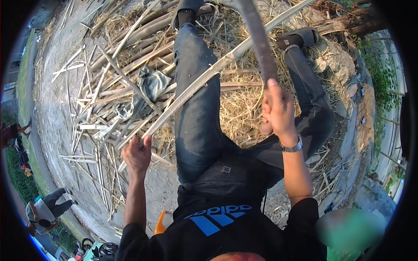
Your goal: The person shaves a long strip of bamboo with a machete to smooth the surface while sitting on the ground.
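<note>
My left hand point(137, 153) is closed around the lower end of a long, pale bamboo strip point(204, 79). The strip slants up to the right across my left thigh and runs on past my feet. In my right hand point(278, 112) is the handle of a machete point(265, 58) with a long, dark, slightly curved blade pointing away from me. The blade passes in front of the strip in this view; whether the two touch, I cannot tell. A watch is on my right wrist.
Split bamboo pieces point(126, 80) lie heaped to the left, with a grey-green cloth point(152, 85) on them. Curly shavings point(241, 106) cover the ground between my legs. A rough rock point(337, 67) is beyond my right leg. People stand far left; another person is close at lower right.
</note>
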A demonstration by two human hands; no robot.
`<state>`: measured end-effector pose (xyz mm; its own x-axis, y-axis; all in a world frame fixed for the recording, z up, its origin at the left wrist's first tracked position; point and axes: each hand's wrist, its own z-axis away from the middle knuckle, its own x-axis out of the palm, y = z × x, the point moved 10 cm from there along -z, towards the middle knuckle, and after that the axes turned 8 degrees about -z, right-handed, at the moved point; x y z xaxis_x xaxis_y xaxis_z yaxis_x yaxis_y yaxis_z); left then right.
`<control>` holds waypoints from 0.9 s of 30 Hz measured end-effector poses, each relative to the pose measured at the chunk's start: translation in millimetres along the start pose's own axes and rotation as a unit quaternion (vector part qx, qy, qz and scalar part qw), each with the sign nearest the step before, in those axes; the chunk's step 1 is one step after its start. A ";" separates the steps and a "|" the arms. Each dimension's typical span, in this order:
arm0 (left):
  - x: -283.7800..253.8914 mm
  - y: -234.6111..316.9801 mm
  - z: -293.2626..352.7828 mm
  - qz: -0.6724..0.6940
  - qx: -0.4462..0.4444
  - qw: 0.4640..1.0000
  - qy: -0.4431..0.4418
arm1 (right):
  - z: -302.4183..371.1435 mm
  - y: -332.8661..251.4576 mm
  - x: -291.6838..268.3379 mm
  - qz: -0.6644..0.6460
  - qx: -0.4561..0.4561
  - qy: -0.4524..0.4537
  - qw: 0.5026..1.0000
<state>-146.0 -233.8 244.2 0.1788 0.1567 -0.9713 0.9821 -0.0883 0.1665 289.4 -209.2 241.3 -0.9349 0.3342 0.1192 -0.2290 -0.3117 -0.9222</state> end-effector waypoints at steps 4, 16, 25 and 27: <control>7.3 22.3 -7.5 0.003 0.002 1.000 0.005 | 1.1 47.8 25.2 0.152 -0.040 -0.053 0.986; 7.4 6.6 -5.0 0.018 -0.013 1.000 0.015 | 19.9 23.6 32.8 0.116 -0.048 -0.104 0.987; -13.2 39.3 -9.6 0.030 -0.031 0.999 0.013 | 24.3 54.8 42.0 0.143 -0.002 -0.101 0.985; -23.6 44.3 -12.0 0.048 -0.015 0.999 -0.013 | 17.8 46.4 30.3 0.088 0.036 -0.068 0.993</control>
<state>-106.0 -229.6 276.6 0.2708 0.1225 -0.9548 0.9620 -0.0711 0.2638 245.7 -229.4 208.7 -0.9891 0.1469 0.0107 -0.0720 -0.4188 -0.9052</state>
